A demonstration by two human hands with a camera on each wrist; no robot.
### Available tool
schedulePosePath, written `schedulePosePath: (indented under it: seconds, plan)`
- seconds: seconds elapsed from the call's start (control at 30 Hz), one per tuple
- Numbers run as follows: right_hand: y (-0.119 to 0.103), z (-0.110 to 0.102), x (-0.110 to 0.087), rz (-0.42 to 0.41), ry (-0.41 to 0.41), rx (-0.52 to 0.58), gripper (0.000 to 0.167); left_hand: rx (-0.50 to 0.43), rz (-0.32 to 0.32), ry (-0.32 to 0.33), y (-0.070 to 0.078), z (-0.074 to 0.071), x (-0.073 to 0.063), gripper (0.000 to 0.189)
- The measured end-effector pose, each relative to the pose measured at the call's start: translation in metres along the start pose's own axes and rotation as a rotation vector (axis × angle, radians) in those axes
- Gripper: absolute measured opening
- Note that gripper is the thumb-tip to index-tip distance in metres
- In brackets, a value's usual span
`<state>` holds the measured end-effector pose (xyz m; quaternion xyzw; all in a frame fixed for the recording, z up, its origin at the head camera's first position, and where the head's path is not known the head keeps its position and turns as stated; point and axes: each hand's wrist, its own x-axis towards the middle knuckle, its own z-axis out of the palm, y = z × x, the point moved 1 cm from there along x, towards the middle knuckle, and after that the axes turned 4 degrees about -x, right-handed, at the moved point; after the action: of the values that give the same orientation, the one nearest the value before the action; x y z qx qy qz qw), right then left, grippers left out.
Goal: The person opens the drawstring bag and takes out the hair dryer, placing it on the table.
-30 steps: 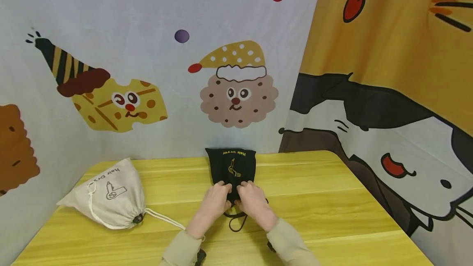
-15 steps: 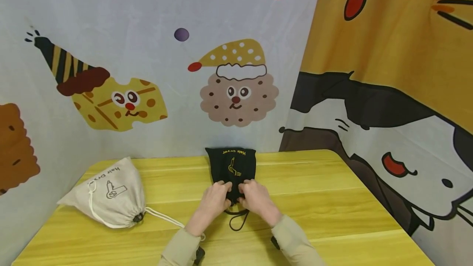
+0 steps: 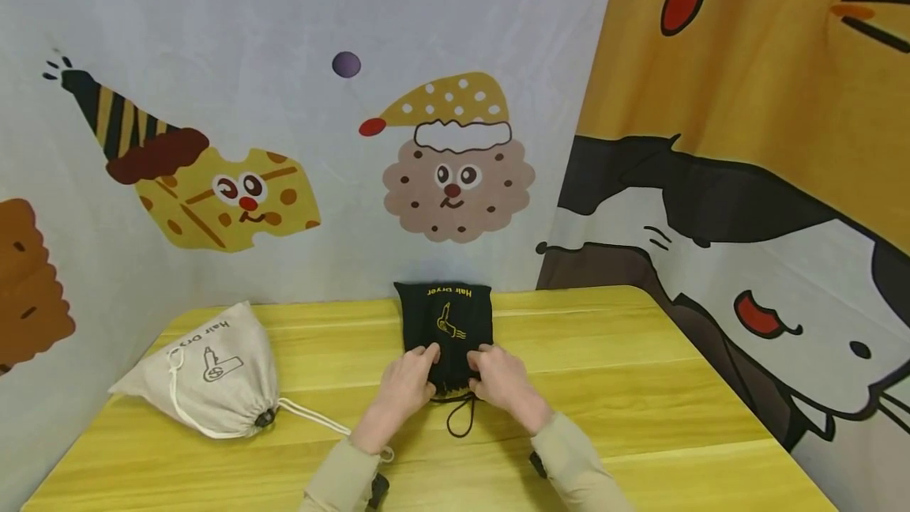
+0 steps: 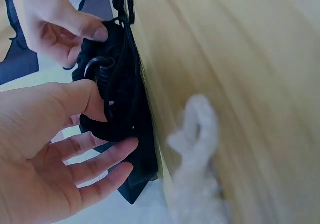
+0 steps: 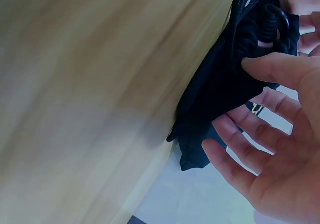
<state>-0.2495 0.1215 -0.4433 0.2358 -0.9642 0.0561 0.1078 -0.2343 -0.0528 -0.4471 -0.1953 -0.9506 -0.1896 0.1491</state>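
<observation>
A black drawstring bag (image 3: 446,338) with yellow "Hair Dryer" lettering and a dryer picture lies at the table's far edge. My left hand (image 3: 404,385) pinches one side of its gathered mouth between thumb and index finger. The opposite side is pinched by my right hand (image 3: 506,382). Between them the mouth gapes, and a black coiled cord (image 4: 104,71) shows inside; the rest of the contents is hidden. A loop of black drawstring (image 3: 460,419) hangs toward me on the table.
To the left lies a full beige drawstring bag (image 3: 213,385), also lettered, its white cord (image 3: 313,419) trailing toward my left forearm. The wooden table (image 3: 640,401) meets a cartoon-printed cloth (image 3: 284,77) at the back.
Both hands have moved apart, widening the bag's mouth. The drawstring loop has shifted slightly. The beige bag stays where it was.
</observation>
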Motion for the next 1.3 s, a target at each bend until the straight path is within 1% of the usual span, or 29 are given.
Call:
schedulePosePath:
  seconds: [0.23,0.5,0.67,0.83,0.97,1.17,1.3]
  plan:
    - [0.005,-0.003,-0.003,0.011,-0.006,0.033,0.022,0.011,-0.002,0.003,-0.002,-0.002,-0.001,0.038]
    - [0.006,-0.004,-0.003,0.022,-0.024,0.041,0.019,0.016,-0.024,-0.035,-0.003,-0.004,-0.002,0.036]
    - [0.008,-0.004,-0.005,0.025,-0.029,0.050,0.018,-0.001,-0.045,-0.060,-0.005,-0.006,-0.003,0.034]
    - [0.012,-0.004,-0.005,0.043,-0.048,0.061,0.017,0.002,-0.059,-0.053,-0.009,-0.008,-0.005,0.033]
    - [0.012,-0.004,-0.006,0.038,-0.035,0.045,0.018,0.030,-0.062,-0.040,-0.009,-0.008,-0.006,0.031]
    - [0.009,-0.004,-0.007,-0.003,0.017,-0.025,0.026,0.054,-0.080,-0.025,-0.006,-0.009,-0.007,0.024]
    - [0.010,-0.003,-0.006,0.006,0.040,-0.049,0.028,0.077,-0.077,-0.002,-0.005,-0.010,-0.006,0.022]
